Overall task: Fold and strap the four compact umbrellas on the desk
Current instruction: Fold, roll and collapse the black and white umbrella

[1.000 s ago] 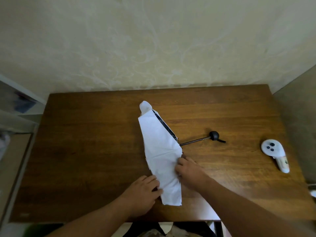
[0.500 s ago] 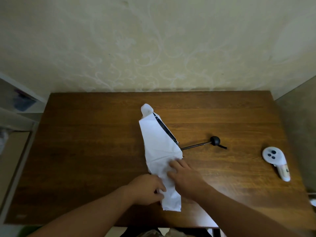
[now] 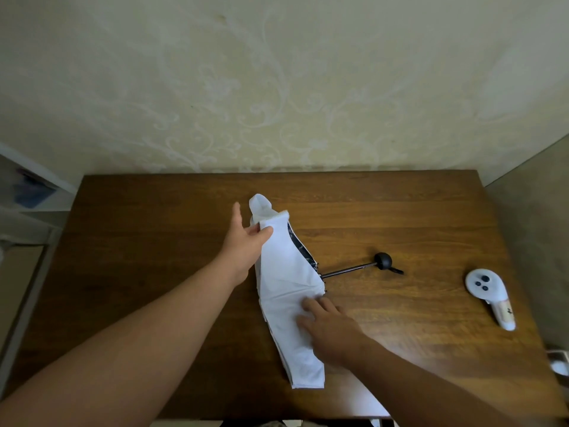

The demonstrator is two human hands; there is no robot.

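The left hand point(image 3: 246, 241) covers the far left edge of the white umbrella point(image 3: 286, 291), so whether it pinches the cloth cannot be told. The right hand point(image 3: 329, 328) hides the canopy beneath it. The shaft's inner end vanishes under the fabric. At four o'clock, a white object point(image 3: 558, 365) is cut off by the frame edge. Both forearms leave the frame at the bottom.

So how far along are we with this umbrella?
Canopy lies flattened in pleats on the desk. In hand: left hand holds the far end, right hand presses the middle. Left: shaft is out, nothing rolled or strapped. Only one umbrella shows.
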